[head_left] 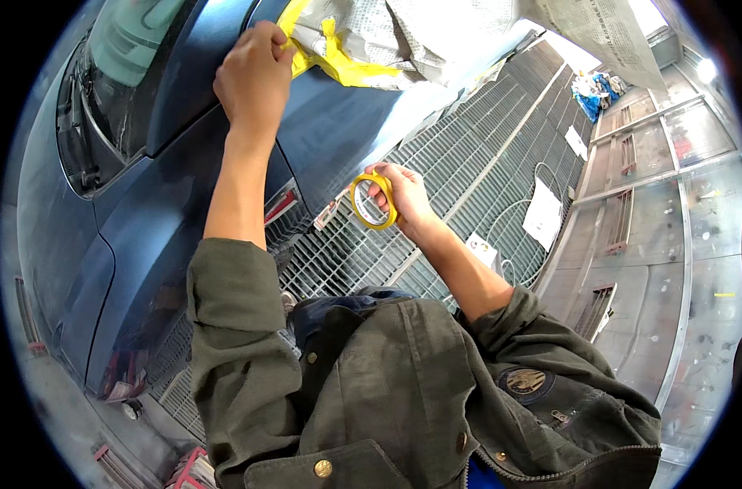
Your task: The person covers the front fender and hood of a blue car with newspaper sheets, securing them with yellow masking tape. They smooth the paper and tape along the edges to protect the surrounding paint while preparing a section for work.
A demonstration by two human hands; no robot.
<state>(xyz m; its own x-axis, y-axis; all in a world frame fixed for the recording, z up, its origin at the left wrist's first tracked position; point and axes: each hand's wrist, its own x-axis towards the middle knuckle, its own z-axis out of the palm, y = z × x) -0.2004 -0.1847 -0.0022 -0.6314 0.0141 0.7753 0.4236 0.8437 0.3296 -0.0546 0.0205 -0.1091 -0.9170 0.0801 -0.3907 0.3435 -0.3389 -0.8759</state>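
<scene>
My left hand is up at the blue car body, its fingers curled closed at the edge of the yellow masking tape. That tape borders crumpled masking paper covering part of the car. The fingertips are partly hidden, and they seem to pinch the tape's edge. Lower and to the right, clear of the car, my right hand grips a roll of yellow masking tape, with fingers through its open core. No strip can be seen running between the roll and the left hand.
Metal floor grating runs beside the car. White sheets and a thin pale hose or cable lie on it. A blue and white heap sits at the far right, by the metal wall panels. The windshield is at left.
</scene>
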